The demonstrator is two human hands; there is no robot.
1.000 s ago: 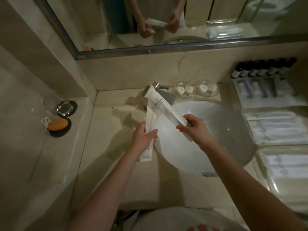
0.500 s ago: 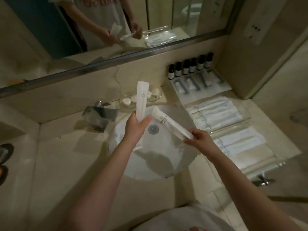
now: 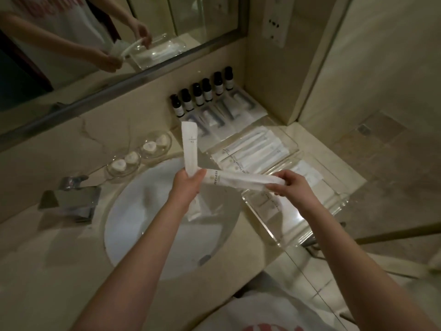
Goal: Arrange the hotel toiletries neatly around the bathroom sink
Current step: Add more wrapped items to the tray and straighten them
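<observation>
My left hand (image 3: 185, 187) grips a long white paper-wrapped toiletry packet (image 3: 190, 149) upright over the right side of the white sink (image 3: 148, 225). My right hand (image 3: 290, 185) pinches the end of a second white packet (image 3: 238, 180) that lies level between both hands, its printed end touching my left thumb. Right of the sink, two clear trays (image 3: 296, 149) hold several more white packets. Behind them lie wrapped items (image 3: 224, 115) and a row of dark small bottles (image 3: 202, 94) against the wall.
Two glass dishes (image 3: 140, 154) with white soaps stand behind the basin. A chrome tap (image 3: 71, 199) sits at the basin's left. The mirror (image 3: 95, 44) runs along the back wall. The counter ends at the right, with tiled floor (image 3: 381, 163) beyond.
The view has swung right toward the trays. My right hand has carried its packet rightward and laid it more level, over the near tray. My left hand still holds its packet upright.
</observation>
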